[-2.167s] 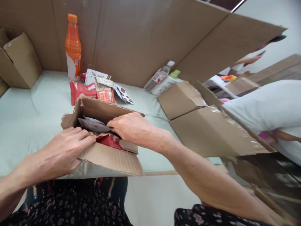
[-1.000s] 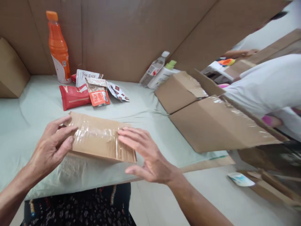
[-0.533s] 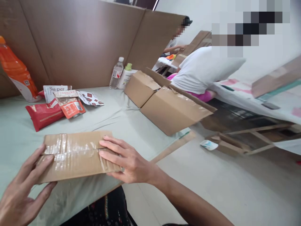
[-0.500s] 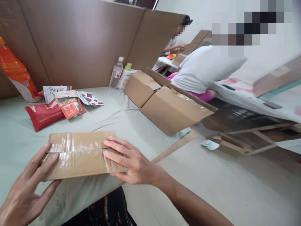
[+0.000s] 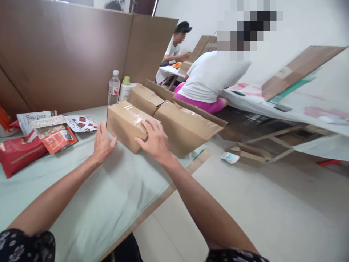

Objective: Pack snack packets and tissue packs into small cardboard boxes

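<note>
A taped cardboard box (image 5: 124, 118) sits on the cloth-covered table, close against the near side of two other cardboard boxes. My right hand (image 5: 156, 140) grips its right end, fingers over the top and thumb on the near side. Beside the box's left end, my left hand (image 5: 103, 143) is open with fingers raised, holding nothing; a small gap seems to separate it from the box. Behind are a smaller cardboard box (image 5: 143, 97) and a larger one (image 5: 185, 127), side by side.
A clear water bottle (image 5: 113, 89) and a white bottle with a green cap (image 5: 125, 89) stand by the cardboard partition (image 5: 68, 54). Snack pouches (image 5: 56, 136) and a red packet (image 5: 23, 151) lie left. A person in white (image 5: 209, 78) sits beyond; another works farther back.
The box has moved from the near table edge to beside the other boxes. My left hand has let go of it; my right hand remains on it. The view has shifted right.
</note>
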{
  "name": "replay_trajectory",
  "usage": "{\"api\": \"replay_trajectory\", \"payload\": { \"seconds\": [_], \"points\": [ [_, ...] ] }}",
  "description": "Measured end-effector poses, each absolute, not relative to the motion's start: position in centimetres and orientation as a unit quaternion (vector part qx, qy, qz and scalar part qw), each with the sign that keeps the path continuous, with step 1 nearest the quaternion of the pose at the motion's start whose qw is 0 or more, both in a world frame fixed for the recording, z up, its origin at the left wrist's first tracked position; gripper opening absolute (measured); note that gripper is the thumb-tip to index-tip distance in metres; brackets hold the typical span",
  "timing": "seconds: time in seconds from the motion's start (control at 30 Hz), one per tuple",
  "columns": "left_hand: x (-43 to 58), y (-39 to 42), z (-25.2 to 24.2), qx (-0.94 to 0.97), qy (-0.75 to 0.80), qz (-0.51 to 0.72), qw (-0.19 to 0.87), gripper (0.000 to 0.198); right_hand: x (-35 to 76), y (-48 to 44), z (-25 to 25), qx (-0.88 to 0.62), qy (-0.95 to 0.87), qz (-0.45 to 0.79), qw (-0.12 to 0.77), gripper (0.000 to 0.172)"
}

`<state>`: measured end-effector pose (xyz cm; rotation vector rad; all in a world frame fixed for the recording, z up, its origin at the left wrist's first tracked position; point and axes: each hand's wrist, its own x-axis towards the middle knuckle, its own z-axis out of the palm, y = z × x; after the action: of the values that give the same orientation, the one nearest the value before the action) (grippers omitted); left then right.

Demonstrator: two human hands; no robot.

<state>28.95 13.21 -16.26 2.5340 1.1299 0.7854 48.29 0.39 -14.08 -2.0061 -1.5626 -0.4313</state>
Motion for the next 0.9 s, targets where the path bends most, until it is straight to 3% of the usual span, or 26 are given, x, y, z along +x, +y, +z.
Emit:
{"api": "replay_trajectory", "payload": {
  "seconds": [0.23, 0.43, 0.53, 0.73, 0.9],
  "points": [
    [28.0, 7.8, -20.9, 0.937, 0.315, 0.129, 0.081, 0.049, 51.4, 10.6, -13.4, -0.787, -0.540, -0.152, 0.258, 0.063],
    [28.2, 7.4, -20.1, 0.946, 0.307, 0.092, 0.042, 0.053, 51.3, 9.4, -14.9, -0.791, -0.526, -0.154, 0.272, 0.079],
    [28.2, 7.0, -20.1, 0.950, 0.297, 0.082, 0.040, 0.057, 48.8, 5.1, -17.5, -0.772, -0.554, -0.165, 0.265, 0.074],
    [26.6, 3.5, -20.0, 0.967, 0.240, 0.061, 0.053, 0.066, 45.3, -3.2, -22.7, -0.797, -0.591, -0.061, 0.105, 0.055],
    [24.1, -2.1, -19.9, 0.983, 0.162, 0.049, 0.066, 0.076, 46.2, -8.7, -24.1, -0.828, -0.547, -0.074, 0.099, 0.054]
  ]
}}
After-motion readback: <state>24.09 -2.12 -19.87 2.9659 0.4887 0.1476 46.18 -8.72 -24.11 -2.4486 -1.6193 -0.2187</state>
